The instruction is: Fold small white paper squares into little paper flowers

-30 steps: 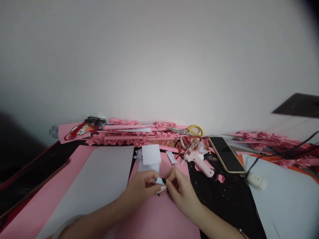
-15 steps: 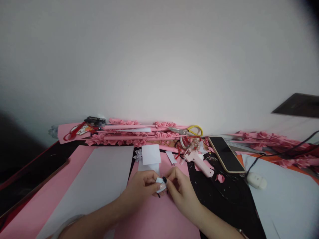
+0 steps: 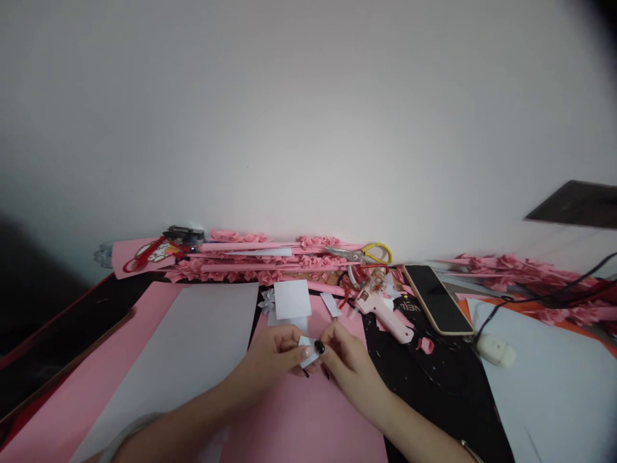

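A small piece of white paper (image 3: 305, 345), apparently folded, is pinched between my two hands above a pink sheet (image 3: 308, 418). My left hand (image 3: 276, 354) grips its left side with thumb and fingers. On the right edge, the thumb and forefinger of my right hand (image 3: 346, 357) press together. Just beyond my hands lies a white paper square (image 3: 292, 299), with a white folded paper flower (image 3: 267, 300) to its left. A small white paper strip (image 3: 331, 305) rests on the pink sheet to the right of the square.
A pink glue gun (image 3: 385, 315), a phone (image 3: 438, 299) and yellow-handled scissors (image 3: 361, 254) lie at the right. Pink paper flower stems (image 3: 270, 263) line the wall. A large white sheet (image 3: 183, 347) covers the left; a white earbud case (image 3: 496, 350) sits far right.
The small white paper has turned and shifted slightly up and left in my fingers. My right thumb and fingers have changed position a little on its edge.
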Demonstrator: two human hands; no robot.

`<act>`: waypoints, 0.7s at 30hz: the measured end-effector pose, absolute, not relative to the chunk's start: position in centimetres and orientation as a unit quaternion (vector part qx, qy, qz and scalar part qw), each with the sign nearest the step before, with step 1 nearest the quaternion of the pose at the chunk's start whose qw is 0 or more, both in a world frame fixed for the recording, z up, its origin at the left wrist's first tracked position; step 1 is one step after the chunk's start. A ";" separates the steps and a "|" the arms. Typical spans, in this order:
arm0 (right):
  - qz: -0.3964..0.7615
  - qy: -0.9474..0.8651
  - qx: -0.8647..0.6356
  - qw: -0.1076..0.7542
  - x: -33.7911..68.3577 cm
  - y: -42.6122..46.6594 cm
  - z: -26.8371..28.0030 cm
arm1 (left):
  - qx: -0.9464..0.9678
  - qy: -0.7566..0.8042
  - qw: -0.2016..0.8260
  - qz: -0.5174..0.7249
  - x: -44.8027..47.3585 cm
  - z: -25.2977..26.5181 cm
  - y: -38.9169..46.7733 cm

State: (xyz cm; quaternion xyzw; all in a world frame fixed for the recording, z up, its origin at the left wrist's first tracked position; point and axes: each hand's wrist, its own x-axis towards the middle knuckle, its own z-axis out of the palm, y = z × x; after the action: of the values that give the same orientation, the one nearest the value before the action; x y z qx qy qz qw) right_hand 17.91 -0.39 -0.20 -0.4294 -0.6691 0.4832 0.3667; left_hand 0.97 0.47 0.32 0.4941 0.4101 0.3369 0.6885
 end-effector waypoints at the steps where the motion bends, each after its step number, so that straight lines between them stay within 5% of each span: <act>1: 0.473 -0.683 -0.428 0.355 17.9 -0.3 -0.1 | 0.493 0.410 0.689 0.338 0.9 0.2 0.5; 21: 0.427 -0.724 -0.414 0.350 18.1 -0.5 0.1 | 0.515 0.400 0.682 0.332 1.1 0.3 0.2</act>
State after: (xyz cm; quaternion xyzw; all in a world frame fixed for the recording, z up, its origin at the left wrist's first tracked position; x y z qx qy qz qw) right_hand 18.07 -0.49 0.14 -0.4139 -0.7239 0.4266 0.3504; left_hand 1.09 0.20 0.28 0.5150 0.3997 0.3320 0.6818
